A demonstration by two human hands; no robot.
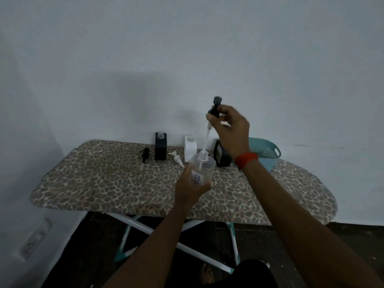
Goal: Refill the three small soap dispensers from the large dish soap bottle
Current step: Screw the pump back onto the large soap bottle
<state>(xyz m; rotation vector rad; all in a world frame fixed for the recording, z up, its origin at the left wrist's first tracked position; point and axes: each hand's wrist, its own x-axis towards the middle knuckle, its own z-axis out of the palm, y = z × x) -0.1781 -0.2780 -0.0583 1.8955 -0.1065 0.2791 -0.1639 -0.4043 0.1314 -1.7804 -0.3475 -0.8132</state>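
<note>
My left hand (188, 189) grips a clear dispenser bottle (204, 169) with a white "DISH" label, held tilted above the ironing board. My right hand (230, 127) pinches a black pump head (215, 108) raised above that bottle, its clear tube (206, 140) still reaching down into the neck. A black dispenser (160, 146) and a white dispenser (190, 146) stand uncapped at the board's back edge. A black pump (145, 154) and a white pump (176, 157) lie loose beside them. A dark container (221, 155) sits behind my right wrist, partly hidden.
The leopard-print ironing board (104, 183) stands against a white wall on crossed white legs (145, 227). A teal colander (266, 151) rests at the back right. A wall socket (34, 240) is low on the left. My bare foot (206, 275) shows on the dark floor.
</note>
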